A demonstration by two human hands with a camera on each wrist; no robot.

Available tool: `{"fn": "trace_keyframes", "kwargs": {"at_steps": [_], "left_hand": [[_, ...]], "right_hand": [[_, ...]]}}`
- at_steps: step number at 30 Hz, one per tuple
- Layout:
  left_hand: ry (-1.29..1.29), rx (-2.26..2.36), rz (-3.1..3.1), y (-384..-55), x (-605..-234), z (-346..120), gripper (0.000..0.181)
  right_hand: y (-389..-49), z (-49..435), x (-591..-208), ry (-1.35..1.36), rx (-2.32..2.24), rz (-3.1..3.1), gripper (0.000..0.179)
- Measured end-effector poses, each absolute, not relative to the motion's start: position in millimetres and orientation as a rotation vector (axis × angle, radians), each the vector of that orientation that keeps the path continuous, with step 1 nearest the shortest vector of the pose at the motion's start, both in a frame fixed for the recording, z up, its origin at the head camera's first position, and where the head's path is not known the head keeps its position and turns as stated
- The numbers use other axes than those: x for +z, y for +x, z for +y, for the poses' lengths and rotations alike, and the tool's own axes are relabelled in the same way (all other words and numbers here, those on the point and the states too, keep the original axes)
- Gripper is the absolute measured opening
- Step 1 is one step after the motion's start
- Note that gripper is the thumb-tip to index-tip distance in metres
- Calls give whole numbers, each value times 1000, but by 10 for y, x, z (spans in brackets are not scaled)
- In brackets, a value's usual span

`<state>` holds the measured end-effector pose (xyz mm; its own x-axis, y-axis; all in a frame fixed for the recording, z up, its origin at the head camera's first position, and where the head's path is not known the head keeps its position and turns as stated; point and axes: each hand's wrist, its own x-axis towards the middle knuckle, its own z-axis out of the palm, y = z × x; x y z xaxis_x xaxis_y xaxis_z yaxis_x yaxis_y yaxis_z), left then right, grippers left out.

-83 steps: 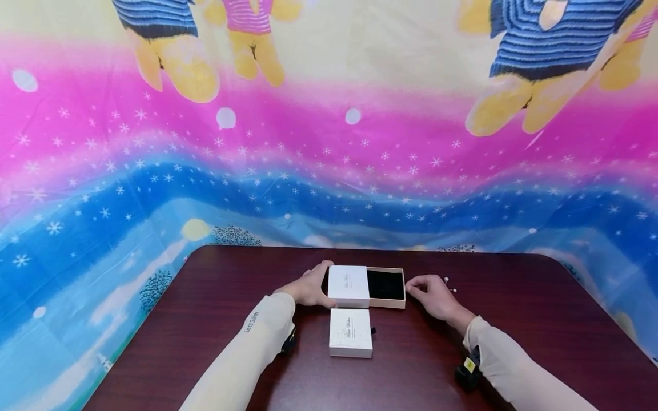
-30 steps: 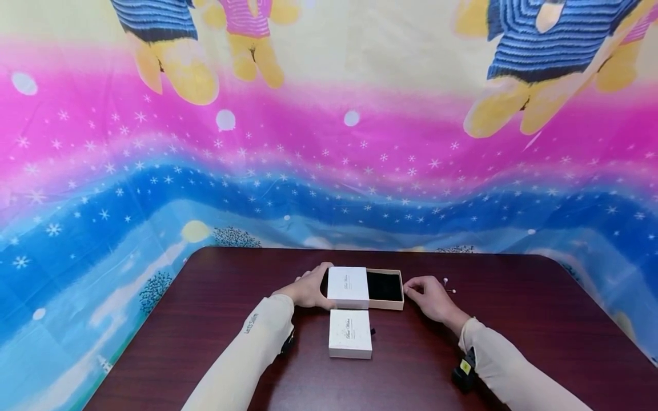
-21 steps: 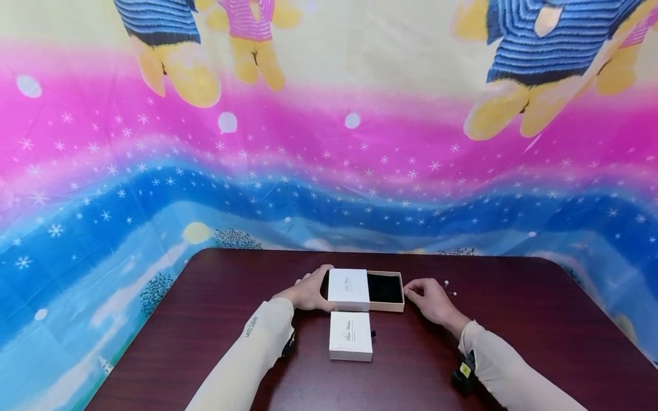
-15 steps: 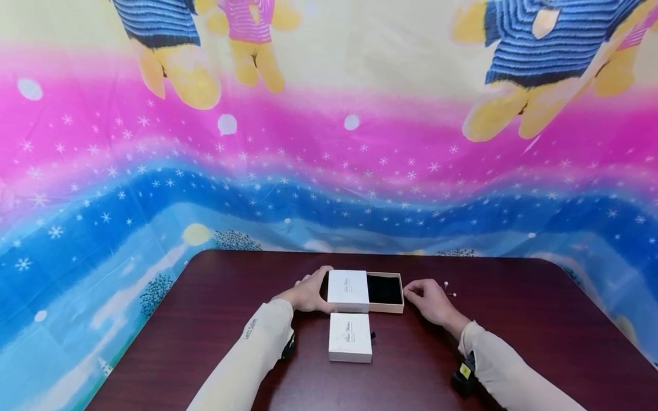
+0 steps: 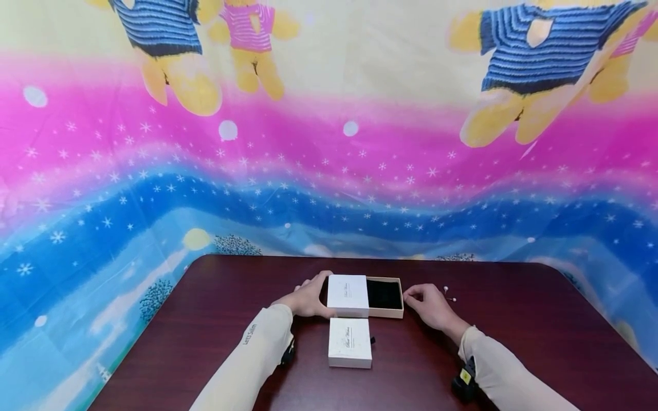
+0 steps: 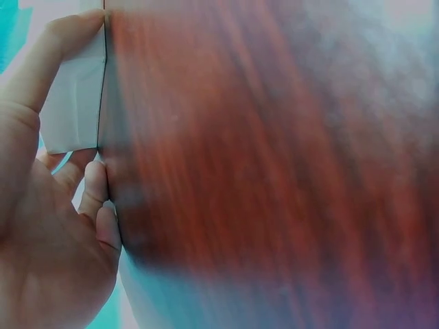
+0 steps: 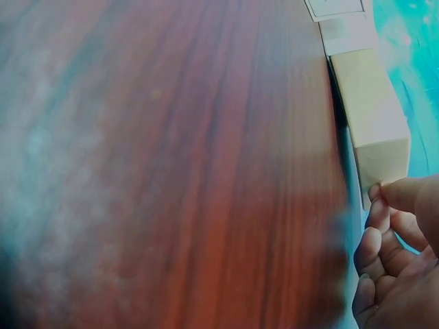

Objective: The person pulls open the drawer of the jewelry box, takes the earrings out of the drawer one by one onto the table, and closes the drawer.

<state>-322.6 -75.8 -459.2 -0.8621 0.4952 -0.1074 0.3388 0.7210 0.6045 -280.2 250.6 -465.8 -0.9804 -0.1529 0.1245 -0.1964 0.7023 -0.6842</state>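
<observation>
A white slide-out box lies at the back middle of the table, its sleeve (image 5: 347, 295) printed with fine script. The box drawer (image 5: 393, 313), tan-edged with a black lining, sticks out to the right by about half. My left hand (image 5: 309, 298) grips the sleeve's left end, thumb on the near side and fingers at the far side. At the drawer's right end is my right hand (image 5: 430, 306), thumb and forefinger pinched together right against the end wall; whatever is between the fingertips is hidden. A second, smaller white box (image 5: 349, 343) lies closed just in front, a black tab (image 5: 373, 341) at its right side.
Beyond my right hand lie two small white beads (image 5: 445, 289) on thin stems. The dark red-brown table (image 5: 216, 337) ends at a printed cloth backdrop (image 5: 308, 171) behind. A black device (image 5: 465, 377) is strapped to the right wrist.
Hands and boxes hold almost the same places. Everything sits slightly lower in the head view as the camera tilts up.
</observation>
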Motion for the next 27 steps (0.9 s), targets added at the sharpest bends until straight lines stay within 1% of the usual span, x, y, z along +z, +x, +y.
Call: {"fn": "trace_keyframes", "kwargs": {"at_steps": [6,13,27], "left_hand": [[653,861,2664,-3227,-4594,-754,107],[653,837,2671,-3232,-4596,-752,104],[627,855,2655,-3297,-4637,-766,107]], "right_hand": [[-2804,2502,-4666,291,1148,-2851,15],[-2812,2482,-4649,275,1157,-2852,16],[-2863,2475,-4661,298,1169,-2867,18]]}}
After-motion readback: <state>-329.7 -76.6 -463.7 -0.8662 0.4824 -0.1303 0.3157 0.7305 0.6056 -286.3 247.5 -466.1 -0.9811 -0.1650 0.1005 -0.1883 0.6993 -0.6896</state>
